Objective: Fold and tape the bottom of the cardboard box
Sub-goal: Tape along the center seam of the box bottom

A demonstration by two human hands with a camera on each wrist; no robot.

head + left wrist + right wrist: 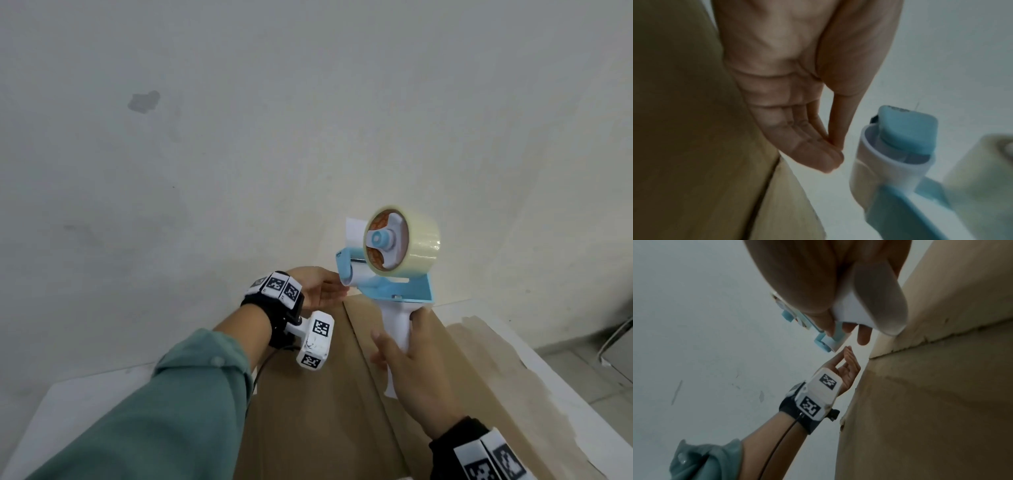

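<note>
The brown cardboard box (308, 411) lies in front of me with its flaps folded flat, and a seam (373, 377) runs away from me down the middle. My right hand (407, 356) grips the white handle of a blue tape dispenser (394, 270) carrying a clear tape roll (407, 240), raised above the box's far end. My left hand (322, 287) hovers at the far edge with fingers relaxed, just beside the dispenser's roller (894, 155). The left wrist view shows the left hand (797, 113) holding nothing. The right wrist view shows the right hand (818, 288) wrapped round the handle (869, 305).
The box rests on a white table (85, 411) against a pale wall (239, 137). A strip of brown paper (513, 370) lies on the table right of the box. A white sheet (354, 229) stands behind the dispenser. Grey floor (582, 363) shows at the far right.
</note>
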